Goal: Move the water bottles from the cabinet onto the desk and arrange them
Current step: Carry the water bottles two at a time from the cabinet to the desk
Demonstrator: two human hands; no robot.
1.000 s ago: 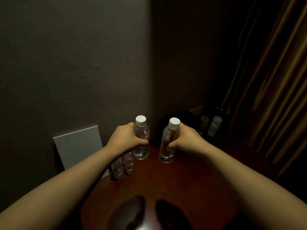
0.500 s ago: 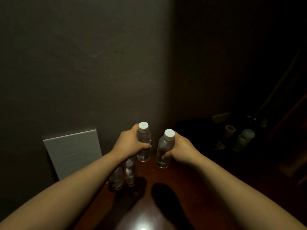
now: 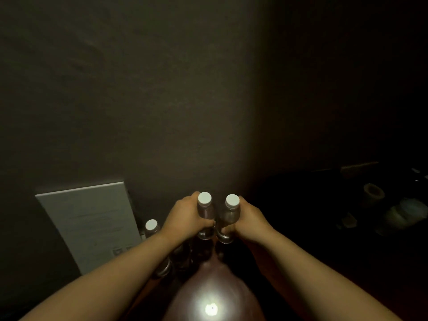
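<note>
Your left hand [image 3: 186, 218] and right hand [image 3: 249, 220] are each grasping an upright bottle; the standing bottle [image 3: 151, 228] is waiting just left of your left hand.

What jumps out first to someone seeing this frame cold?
Centre frame, two clear water bottles with white caps stand side by side near the wall, the left hand gripping the left bottle and the right hand gripping the right bottle. Below them a bright light glare reflects off the dark reddish desk. At left a white card leans against the wall, with another capped bottle beside it.
</note>
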